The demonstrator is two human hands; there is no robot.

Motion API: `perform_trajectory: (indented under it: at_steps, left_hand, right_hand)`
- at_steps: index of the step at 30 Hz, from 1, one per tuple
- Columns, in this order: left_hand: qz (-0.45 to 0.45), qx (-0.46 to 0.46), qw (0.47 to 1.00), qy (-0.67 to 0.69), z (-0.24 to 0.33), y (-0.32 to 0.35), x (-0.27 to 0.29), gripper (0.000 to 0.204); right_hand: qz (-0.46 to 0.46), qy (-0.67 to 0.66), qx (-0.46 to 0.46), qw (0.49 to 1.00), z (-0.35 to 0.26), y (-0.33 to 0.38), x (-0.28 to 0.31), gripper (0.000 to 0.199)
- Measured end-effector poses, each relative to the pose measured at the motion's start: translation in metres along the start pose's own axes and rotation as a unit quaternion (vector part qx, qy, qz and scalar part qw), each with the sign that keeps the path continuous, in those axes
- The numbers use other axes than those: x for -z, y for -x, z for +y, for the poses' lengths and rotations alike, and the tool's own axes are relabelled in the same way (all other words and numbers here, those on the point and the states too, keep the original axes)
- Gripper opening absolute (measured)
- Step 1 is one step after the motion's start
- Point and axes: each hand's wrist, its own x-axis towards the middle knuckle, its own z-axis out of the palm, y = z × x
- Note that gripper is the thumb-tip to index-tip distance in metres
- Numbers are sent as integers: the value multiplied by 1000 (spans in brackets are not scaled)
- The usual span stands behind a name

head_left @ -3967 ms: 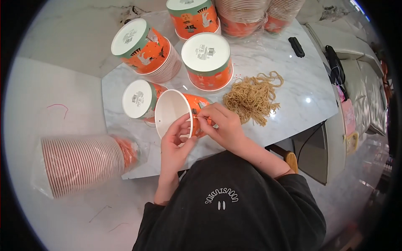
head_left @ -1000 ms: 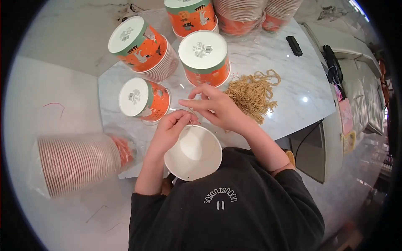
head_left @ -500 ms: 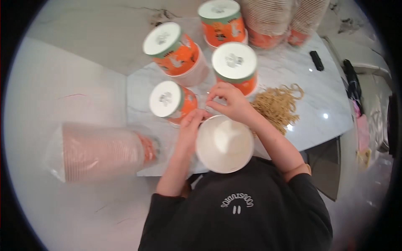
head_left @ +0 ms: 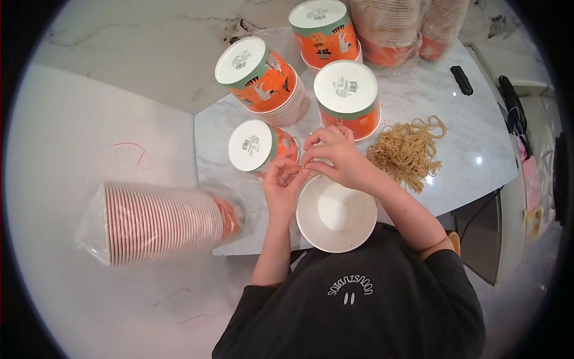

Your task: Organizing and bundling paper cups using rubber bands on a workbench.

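Note:
An open white paper bucket [head_left: 363, 227] stands at the near side of the table, its mouth facing up and its inside showing. Over its far left rim my two hands meet. My left hand [head_left: 281, 184] has thumb and index finger pinched together beside the rim. My right hand [head_left: 338, 154] comes across the bucket's far edge, its fingertips pinched against those of the left. Whatever lies between the fingertips is too small to make out. To the right of my right hand lies a loose pile of tan cords [head_left: 406, 152].
Upside-down orange and green buckets stand beyond my hands: a single one [head_left: 350, 90], a nested stack [head_left: 263, 75], another [head_left: 326, 36] and a small one [head_left: 254, 145]. Plastic-wrapped bucket stacks lie left [head_left: 161, 224] and stand at the back [head_left: 388, 30]. A black object [head_left: 461, 80] lies far right.
My right hand's fingertips have come down toward me and now meet the left hand's fingertips. The whole view has shifted slightly, so the table and buckets appear farther right.

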Motion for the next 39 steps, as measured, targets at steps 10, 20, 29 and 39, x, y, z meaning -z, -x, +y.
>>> perform_trajectory:
  at_steps: [10,20,29,39]
  left_hand:
    - [-128,-83,964,-219,17,-18,10,33]
    - [-160,-252,899,-322,30,-27,7,20]
    - [-206,-262,891,-309,35,-31,10,12]
    - [-124,167,978,1,22,-20,14,11]
  right_hand:
    - [4,-51,-69,996,-11,7,9,10]
    - [34,-379,-230,896,2,19,-9,11]
    - [63,-287,-189,937,-15,21,-14,13]
    - [139,-136,-164,967,-48,19,-13,26]
